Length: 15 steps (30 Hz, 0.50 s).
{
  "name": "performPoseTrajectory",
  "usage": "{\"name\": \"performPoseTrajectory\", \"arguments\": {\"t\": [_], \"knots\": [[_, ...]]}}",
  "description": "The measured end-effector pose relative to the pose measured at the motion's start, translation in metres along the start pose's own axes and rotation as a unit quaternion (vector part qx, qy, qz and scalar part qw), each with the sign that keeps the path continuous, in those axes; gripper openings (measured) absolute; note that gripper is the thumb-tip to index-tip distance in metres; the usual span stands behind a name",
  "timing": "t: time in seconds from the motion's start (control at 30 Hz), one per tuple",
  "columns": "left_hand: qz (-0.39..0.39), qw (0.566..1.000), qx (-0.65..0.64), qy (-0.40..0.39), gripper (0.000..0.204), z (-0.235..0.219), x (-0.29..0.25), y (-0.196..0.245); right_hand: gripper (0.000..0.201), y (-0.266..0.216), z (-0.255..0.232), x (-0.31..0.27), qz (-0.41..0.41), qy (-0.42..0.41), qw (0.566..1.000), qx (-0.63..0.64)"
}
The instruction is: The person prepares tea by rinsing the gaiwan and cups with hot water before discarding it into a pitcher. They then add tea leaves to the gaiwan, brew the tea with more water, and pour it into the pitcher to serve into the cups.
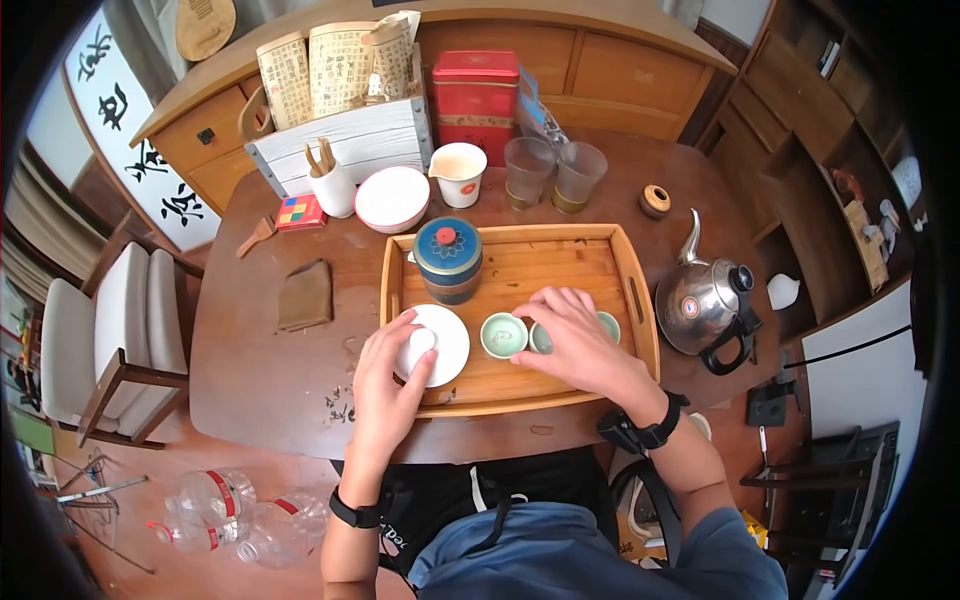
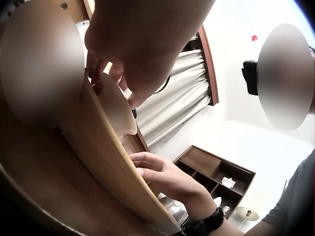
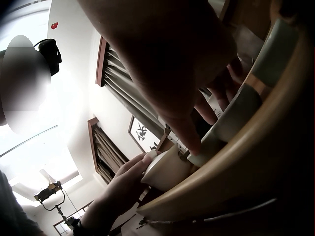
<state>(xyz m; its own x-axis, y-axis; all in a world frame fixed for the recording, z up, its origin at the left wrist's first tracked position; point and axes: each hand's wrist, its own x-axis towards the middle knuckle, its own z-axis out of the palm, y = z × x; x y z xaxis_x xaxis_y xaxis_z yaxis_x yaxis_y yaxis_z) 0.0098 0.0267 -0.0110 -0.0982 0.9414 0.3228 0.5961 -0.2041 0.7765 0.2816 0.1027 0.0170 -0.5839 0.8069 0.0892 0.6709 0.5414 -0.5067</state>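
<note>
if the left hand point(image 1: 384, 373) slips, the gaiwan point(image 1: 449, 350) it grips may tip; i can't tell if the right hand point(image 1: 577, 341) holds the green teacup point(image 1: 500, 336).

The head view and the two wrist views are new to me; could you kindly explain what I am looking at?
There is no robot here, just a person's left hand and right hand. The head view comes from a camera worn on the head, looking down. The other two, tilted, come from a camera on each wrist, showing that hand's work up close.

On the table is a wooden tray carrying a blue lidded pot, a white lidded bowl and pale green cups. A kettle stands to the tray's right; a brown cloth lies to its left.

The left hand touches the white lidded bowl; the right reaches over the pale green cups, thumb and forefinger beside the leftmost. Whether either hand truly grips anything is hard to tell.
</note>
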Motion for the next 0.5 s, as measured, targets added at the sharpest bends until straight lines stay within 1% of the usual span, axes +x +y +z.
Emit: {"name": "performPoseTrajectory", "arguments": {"t": [0.3, 0.5], "knots": [[0.01, 1.0, 0.021, -0.014, 0.03, -0.006, 0.003, 0.005, 0.052, -0.005, 0.002, 0.0, 0.013, 0.004, 0.999, -0.032], [0.003, 0.998, 0.031, -0.049, 0.03, -0.017, 0.011, 0.013, 0.05, -0.012, 0.003, 0.001, 0.03, 0.006, 0.999, -0.031]]}}
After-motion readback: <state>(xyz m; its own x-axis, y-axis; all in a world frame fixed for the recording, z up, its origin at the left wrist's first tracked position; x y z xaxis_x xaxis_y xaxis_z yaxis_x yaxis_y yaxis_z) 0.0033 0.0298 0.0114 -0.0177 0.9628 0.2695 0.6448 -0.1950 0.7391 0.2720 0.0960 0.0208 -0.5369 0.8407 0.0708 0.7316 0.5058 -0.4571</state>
